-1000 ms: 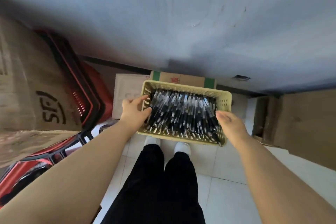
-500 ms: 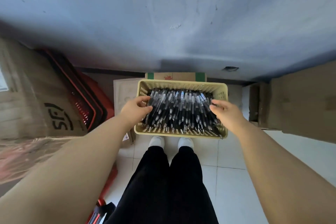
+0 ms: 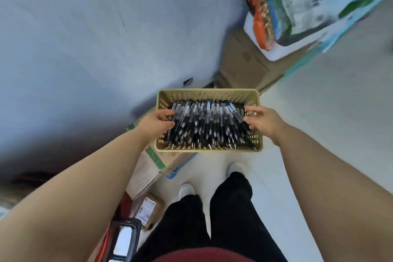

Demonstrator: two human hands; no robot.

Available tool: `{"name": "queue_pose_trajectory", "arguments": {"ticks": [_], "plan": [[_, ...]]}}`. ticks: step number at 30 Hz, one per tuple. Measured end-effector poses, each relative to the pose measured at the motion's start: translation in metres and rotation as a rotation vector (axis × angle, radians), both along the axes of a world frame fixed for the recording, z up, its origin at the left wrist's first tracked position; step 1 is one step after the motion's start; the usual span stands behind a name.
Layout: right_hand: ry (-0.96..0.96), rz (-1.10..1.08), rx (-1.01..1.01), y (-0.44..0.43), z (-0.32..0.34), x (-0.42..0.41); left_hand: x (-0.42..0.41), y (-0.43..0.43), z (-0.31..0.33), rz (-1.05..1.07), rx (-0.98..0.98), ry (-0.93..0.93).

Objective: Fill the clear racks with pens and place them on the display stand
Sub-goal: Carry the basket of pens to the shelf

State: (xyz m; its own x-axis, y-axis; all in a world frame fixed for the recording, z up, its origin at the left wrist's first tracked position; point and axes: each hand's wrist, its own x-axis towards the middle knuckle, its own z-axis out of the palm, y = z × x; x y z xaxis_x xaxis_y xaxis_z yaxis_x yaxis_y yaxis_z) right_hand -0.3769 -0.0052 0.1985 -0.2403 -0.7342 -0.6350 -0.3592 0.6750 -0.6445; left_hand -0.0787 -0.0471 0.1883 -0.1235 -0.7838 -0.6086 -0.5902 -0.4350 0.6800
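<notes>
A pale yellow perforated basket (image 3: 208, 92) is held in the air in front of me, above the floor. It is filled with several black pens (image 3: 204, 127) with clear caps, lying side by side. My left hand (image 3: 154, 123) grips the basket's left rim, fingers curled over the edge onto the pens. My right hand (image 3: 262, 121) grips the right rim the same way. No clear rack or display stand is in view.
A grey wall fills the left and top. Cardboard boxes (image 3: 153, 168) lie on the floor below the basket at the left. A brown box (image 3: 242, 64) with colourful packages (image 3: 282, 6) stacked on it stands at the upper right. White tiled floor (image 3: 331, 117) stretches to the right.
The view has swung to the right with the basket still in both hands. The red crates and big box at the left have left view, and stacked packages appeared at the upper right.
</notes>
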Motion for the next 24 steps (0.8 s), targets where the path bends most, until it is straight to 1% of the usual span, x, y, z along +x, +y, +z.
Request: {"name": "queue_pose_trajectory", "arguments": {"ticks": [4, 9, 12, 17, 22, 24], "plan": [[-0.007, -0.24, -0.011, 0.069, 0.028, -0.062, -0.08, 0.003, 0.03, -0.18, -0.063, 0.014], [0.004, -0.495, -0.056, 0.172, 0.057, -0.143, -0.202, 0.035, 0.055, -0.431, -0.132, 0.059], [0.011, -0.627, -0.065, 0.245, 0.075, -0.193, -0.285, 0.072, 0.067, -0.534, -0.153, 0.091], [0.038, -0.76, -0.053, 0.363, 0.096, -0.265, -0.406, 0.15, 0.072, -0.679, -0.146, 0.134], [0.082, -0.885, -0.062, 0.468, 0.108, -0.321, -0.505, 0.234, 0.076, -0.785, -0.133, 0.183], [0.078, -0.939, -0.062, 0.502, 0.109, -0.336, -0.536, 0.261, 0.078, -0.835, -0.159, 0.201]]}}
